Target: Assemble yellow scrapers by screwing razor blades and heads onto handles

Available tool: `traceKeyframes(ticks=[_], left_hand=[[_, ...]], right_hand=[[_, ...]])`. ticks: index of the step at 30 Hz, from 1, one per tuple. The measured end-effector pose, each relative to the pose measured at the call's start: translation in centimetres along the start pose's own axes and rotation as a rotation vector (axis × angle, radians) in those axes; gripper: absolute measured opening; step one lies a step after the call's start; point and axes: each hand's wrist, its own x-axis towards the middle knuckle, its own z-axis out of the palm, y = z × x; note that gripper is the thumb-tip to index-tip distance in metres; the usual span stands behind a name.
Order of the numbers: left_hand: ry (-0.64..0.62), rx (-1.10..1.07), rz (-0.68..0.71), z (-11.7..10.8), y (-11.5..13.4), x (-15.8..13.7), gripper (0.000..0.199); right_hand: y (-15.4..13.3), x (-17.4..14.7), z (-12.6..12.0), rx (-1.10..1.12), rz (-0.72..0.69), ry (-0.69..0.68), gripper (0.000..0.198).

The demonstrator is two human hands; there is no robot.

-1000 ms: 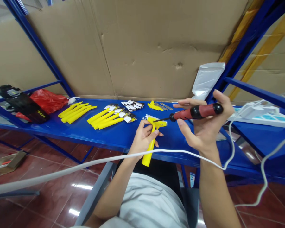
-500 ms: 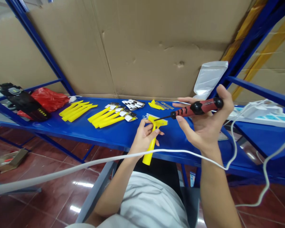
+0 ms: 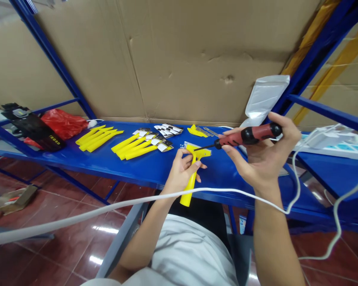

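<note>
Some of the scraper (image 3: 203,152) hides behind the left hand (image 3: 181,171) pinching it, handle (image 3: 187,195) slanting toward the person (image 3: 191,248). The right hand (image 3: 262,167) clasps a leftward-pointing screwdriver (image 3: 237,138).

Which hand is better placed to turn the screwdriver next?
Probably the right hand: it holds the red-and-black screwdriver, which points at the yellow tool. The left hand is occupied, holding that tool.

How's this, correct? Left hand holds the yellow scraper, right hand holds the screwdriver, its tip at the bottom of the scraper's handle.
Wrong on the tip: the head-camera view shows the screwdriver pointing in at the scraper's wide upper end, not the bottom of its handle. The rest stands: left hand holds the yellow scraper, right hand the screwdriver.
</note>
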Motion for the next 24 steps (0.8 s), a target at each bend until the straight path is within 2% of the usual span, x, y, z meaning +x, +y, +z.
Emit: traceKeyframes(ticks=[3, 5, 9, 11, 15, 17, 21, 24], left_hand=[[-0.002, 0.005, 0.003, 0.0, -0.1, 0.0, 0.062], [0.003, 0.008, -0.001, 0.1, -0.1, 0.0, 0.063], [0.007, 0.008, -0.001, 0.1, 0.0, -0.1, 0.063], [0.007, 0.013, -0.002, 0.1, 0.2, -0.1, 0.063], [0.009, 0.017, -0.017, 0.3, 0.5, -0.2, 0.066], [0.008, 0.019, -0.017, 0.3, 0.5, -0.2, 0.066], [0.029, 0.015, 0.008, 0.4, 0.5, -0.1, 0.064], [0.041, 0.018, 0.012, 0.3, 0.4, -0.2, 0.064]], right_hand=[[0.4, -0.2, -0.1, -0.091, -0.068, 0.119, 0.108], [0.3, 0.0, 0.0, -0.061, -0.093, 0.067, 0.113], [-0.1, 0.4, 0.1, 0.066, -0.054, -0.137, 0.116], [0.0, 0.3, 0.0, 0.076, -0.036, -0.123, 0.113], [0.5, 0.2, -0.1, -0.005, -0.075, 0.009, 0.106], [0.3, 0.3, -0.1, -0.006, -0.082, -0.013, 0.109], [-0.6, 0.5, 0.2, 0.053, -0.025, -0.147, 0.109], [-0.4, 0.3, 0.2, 0.039, 0.002, -0.069, 0.103]])
